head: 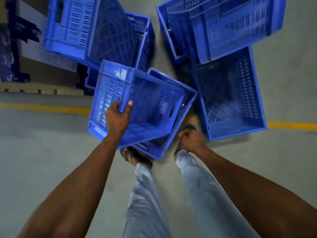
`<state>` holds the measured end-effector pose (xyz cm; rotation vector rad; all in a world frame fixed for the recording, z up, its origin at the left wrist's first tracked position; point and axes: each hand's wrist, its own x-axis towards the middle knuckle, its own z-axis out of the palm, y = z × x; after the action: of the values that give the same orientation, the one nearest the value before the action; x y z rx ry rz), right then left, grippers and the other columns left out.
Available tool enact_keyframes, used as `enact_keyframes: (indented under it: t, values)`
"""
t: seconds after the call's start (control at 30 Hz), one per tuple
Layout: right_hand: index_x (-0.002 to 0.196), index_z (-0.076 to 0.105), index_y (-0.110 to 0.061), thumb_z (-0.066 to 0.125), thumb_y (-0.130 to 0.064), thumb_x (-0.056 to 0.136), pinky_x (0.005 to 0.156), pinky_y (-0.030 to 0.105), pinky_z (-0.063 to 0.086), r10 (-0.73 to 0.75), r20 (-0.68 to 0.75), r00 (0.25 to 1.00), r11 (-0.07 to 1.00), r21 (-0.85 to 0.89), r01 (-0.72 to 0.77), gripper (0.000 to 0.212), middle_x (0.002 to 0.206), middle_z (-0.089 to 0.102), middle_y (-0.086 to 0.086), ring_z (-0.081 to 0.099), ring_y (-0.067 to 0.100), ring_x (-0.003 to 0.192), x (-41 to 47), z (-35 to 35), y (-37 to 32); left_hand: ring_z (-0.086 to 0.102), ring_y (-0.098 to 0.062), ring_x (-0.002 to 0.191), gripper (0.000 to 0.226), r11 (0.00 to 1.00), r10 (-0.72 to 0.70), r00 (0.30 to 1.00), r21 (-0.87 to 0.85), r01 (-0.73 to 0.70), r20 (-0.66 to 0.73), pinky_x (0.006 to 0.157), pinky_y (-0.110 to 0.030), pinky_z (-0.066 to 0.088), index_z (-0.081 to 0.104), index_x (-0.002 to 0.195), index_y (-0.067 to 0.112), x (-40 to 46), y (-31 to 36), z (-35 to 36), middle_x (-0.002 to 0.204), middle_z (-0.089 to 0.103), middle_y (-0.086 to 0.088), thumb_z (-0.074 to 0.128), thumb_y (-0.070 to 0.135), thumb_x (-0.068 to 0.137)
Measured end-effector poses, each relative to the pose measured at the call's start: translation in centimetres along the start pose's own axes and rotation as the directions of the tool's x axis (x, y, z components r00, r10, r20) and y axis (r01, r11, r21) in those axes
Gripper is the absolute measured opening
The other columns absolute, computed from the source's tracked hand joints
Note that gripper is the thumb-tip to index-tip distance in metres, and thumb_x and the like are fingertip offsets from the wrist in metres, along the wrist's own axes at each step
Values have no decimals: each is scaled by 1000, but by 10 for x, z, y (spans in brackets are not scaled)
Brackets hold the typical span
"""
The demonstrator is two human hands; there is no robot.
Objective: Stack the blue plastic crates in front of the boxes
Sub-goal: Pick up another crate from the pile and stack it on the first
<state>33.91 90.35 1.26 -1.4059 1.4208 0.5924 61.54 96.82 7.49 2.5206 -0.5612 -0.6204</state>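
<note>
My left hand (118, 115) curls fingers and thumb round the rim of a tilted blue crate (145, 107), held above another crate (154, 148) by my feet. My right hand (190, 140) is fisted, holding nothing. More crates (229, 100) crowd ahead; bare floor (42, 143) lies open leftward.

held crate (147, 107) centre, crates (96, 30) behind left, crates (228, 93) right

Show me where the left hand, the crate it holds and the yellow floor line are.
left hand (118, 115): head view, back of the hand.
held crate (151, 107): head view, inner bottom.
yellow floor line (51, 109): head view, left stretch.
</note>
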Motion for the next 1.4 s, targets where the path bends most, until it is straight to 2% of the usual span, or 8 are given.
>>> enact_keyframes:
  t: [0.2,0.37,0.63,0.77,0.93,1.07,1.2,1.4]
  values:
    - [83,66,-53,42,-57,62,88,40,58,52,-25,998,998,26,-51,32,90,73,-6,69,21,87,55,65,10,43,1,50,39,998,29,999,-50,-30,-26,53,-25,29,56,81,13,33,-35,-34,61,42,8,69,47,93]
    - [84,68,-26,57,-17,86,77,34,59,-28,-13,1000,995,94,29,14,84,74,2,70,24,78,3,55,-80,52,-6,74,41,995,65,997,-77,-68,-48,68,-24,41,68,113,2,44,-51,-46,89,61,0,69,39,96]
    - [94,67,-34,71,-30,71,91,33,55,-225,43,973,974,34,224,24,92,72,-10,70,15,91,-7,120,-143,67,-31,92,48,990,139,981,27,-137,-132,77,-31,46,69,118,6,46,-69,-78,103,74,-15,63,48,97]
    - [139,51,-38,66,-52,58,105,44,47,-425,196,884,856,-231,463,83,138,59,-5,54,24,127,-16,173,-167,65,-39,69,52,982,5,993,-188,-27,-117,62,-51,53,60,80,13,73,-131,-116,73,65,-17,56,64,94]
    - [133,60,-38,44,-53,66,102,39,42,-493,236,838,688,-484,541,70,131,64,-7,55,22,126,-23,219,-197,56,-12,50,26,812,-316,949,-515,274,7,48,-28,49,63,80,21,72,-192,-124,67,63,-3,61,35,101]
    - [130,61,-38,47,-52,84,95,38,50,-452,363,815,513,-641,570,50,119,71,-1,66,25,113,-12,241,-193,67,-27,59,42,852,-413,910,-359,381,-17,61,-44,58,69,77,17,74,-260,-102,66,70,-5,60,54,94]
    - [129,59,-37,57,-47,89,96,37,46,-373,424,825,431,-708,559,41,120,69,0,65,24,113,6,260,-183,70,-38,88,33,879,-463,886,-132,459,-6,73,-40,50,72,100,9,60,-276,-91,90,73,-19,65,36,84]
    - [128,65,-35,78,-50,72,101,39,51,-317,350,881,653,-594,471,59,122,71,1,65,25,116,19,255,-184,63,-44,113,96,803,-574,817,-151,576,64,96,-50,52,34,150,12,48,-284,-55,127,63,-24,74,33,66]
